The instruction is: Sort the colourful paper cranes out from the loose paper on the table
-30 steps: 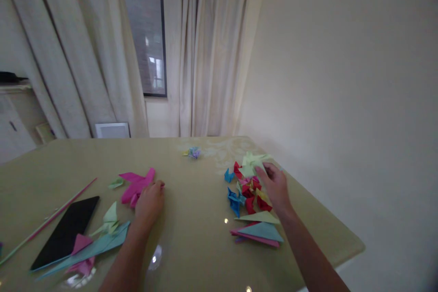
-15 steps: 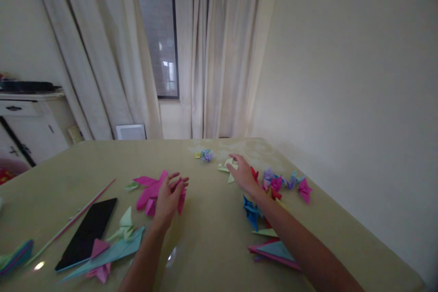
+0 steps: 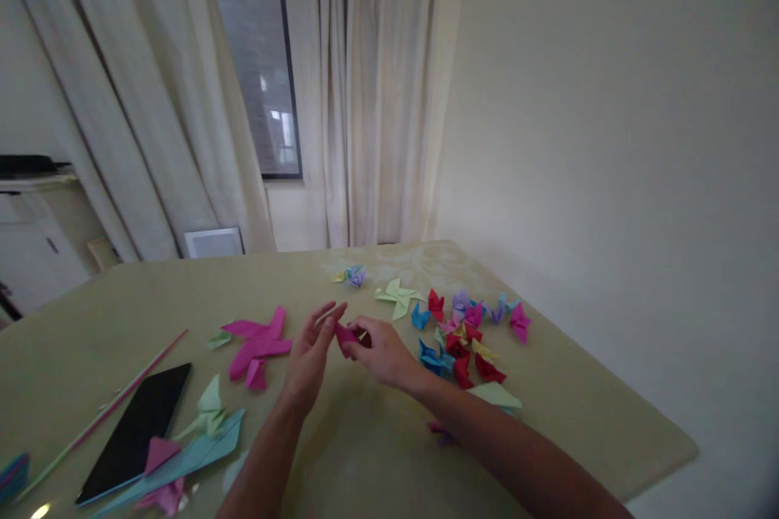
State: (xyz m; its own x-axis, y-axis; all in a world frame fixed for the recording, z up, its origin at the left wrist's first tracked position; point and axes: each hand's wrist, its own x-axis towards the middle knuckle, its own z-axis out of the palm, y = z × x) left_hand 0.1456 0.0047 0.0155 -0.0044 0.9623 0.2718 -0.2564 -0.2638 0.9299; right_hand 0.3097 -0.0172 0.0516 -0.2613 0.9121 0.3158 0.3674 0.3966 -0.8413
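My right hand (image 3: 382,350) is closed in a pinch on a small pink folded paper piece (image 3: 345,337) above the middle of the table. Beside it, my left hand (image 3: 310,353) has its fingers stretched out, its thumb close against the pink piece; whether it bears any of the weight I cannot tell. A pink paper pinwheel (image 3: 259,345) lies just left of that hand, with a small pink folded piece (image 3: 256,375) at its lower edge. Farther back rests a pale green paper pinwheel (image 3: 398,298).
Several colourful origami pieces (image 3: 466,340) cluster on the right. A black tablet (image 3: 139,431), a pink-and-green stick (image 3: 115,400) and a light-blue folded paper (image 3: 188,458) lie on the left. A small pastel cluster (image 3: 353,276) sits at the back, before the curtains (image 3: 389,97).
My right hand has come back from the pale green pinwheel to the pink piece near my left hand, and now pinches it. The view has shifted slightly to the right.
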